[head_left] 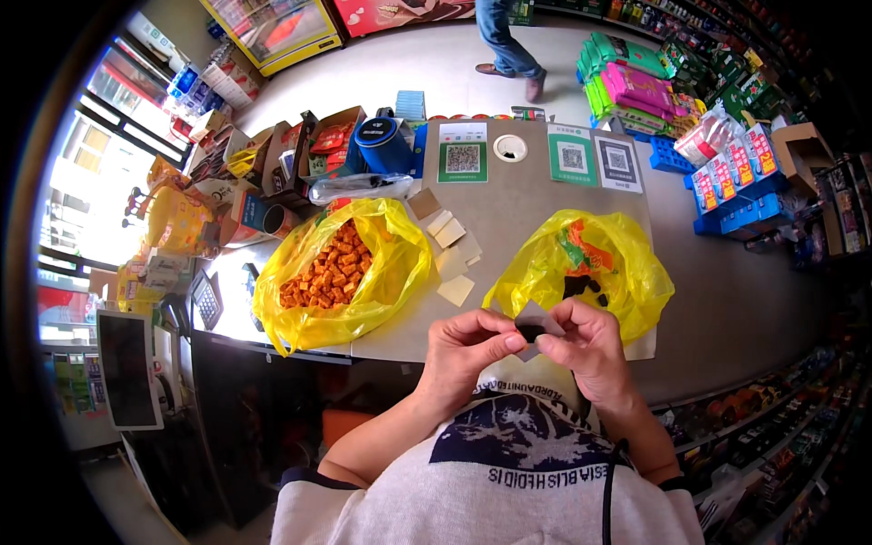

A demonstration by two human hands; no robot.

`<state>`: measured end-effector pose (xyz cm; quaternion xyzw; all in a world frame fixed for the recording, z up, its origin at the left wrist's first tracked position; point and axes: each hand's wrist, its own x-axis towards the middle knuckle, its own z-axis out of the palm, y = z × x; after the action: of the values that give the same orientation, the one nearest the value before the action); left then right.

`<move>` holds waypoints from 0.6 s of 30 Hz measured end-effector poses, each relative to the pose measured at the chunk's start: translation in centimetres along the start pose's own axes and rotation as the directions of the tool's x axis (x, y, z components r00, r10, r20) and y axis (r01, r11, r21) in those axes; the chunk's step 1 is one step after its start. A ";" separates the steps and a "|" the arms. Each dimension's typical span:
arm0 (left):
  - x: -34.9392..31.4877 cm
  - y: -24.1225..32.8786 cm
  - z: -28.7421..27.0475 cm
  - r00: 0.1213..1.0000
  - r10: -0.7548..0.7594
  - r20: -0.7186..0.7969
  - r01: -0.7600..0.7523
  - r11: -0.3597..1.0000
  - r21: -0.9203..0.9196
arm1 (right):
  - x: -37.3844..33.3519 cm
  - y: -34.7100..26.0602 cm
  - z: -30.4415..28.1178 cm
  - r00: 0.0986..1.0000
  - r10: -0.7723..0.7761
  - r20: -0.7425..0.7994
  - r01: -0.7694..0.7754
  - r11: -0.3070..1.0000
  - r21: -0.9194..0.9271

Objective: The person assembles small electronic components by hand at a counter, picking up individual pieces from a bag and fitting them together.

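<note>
Close to my chest, at the counter's near edge, my left hand and my right hand pinch a small pale paper square between thumbs and fingers. A dark piece lies against the paper. Just beyond them is an open yellow plastic bag with several black pieces and an orange and green wrapper inside. Another open yellow bag on the left holds a heap of orange-brown cubes. Loose paper squares lie between the two bags.
On the counter stand printed code cards, a round white-rimmed hole and a blue canister. Boxes of packets crowd the left side. Stacked blue cartons stand right. A person's legs show beyond the counter.
</note>
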<state>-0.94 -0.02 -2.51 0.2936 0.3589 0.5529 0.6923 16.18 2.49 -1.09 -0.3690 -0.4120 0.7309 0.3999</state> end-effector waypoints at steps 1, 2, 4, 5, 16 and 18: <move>0.0 0.2 0.1 1.000 -0.001 -0.006 0.001 0.999 0.044 | 0.0 -0.1 0.0 1.000 0.000 -0.001 0.000 1.000 0.001; 0.0 0.3 0.0 1.000 -0.002 -0.013 0.003 0.996 0.088 | 0.0 -0.2 -0.1 1.000 -0.005 0.008 0.005 1.000 -0.023; 0.1 0.4 -0.1 1.000 0.008 -0.001 -0.007 0.992 0.124 | 0.0 -0.3 -0.1 1.000 -0.009 0.019 0.009 0.999 -0.046; 0.0 0.5 -0.2 1.000 0.018 0.010 -0.019 0.987 0.160 | 0.0 -0.3 -0.1 1.000 -0.001 0.027 0.002 0.998 -0.059; 0.1 1.1 -1.0 0.994 0.040 0.100 -0.073 0.931 0.358 | 0.2 -0.7 -0.2 0.996 0.054 0.076 -0.043 0.989 -0.140; 0.1 1.0 -1.1 0.995 0.020 0.101 -0.054 0.938 0.342 | 0.3 -0.6 -0.4 0.995 0.048 0.091 -0.031 0.983 -0.180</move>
<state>-2.39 0.33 -2.34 0.4431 0.4108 0.4797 0.6362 16.58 3.05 -0.81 -0.3761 -0.4869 0.7155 0.3309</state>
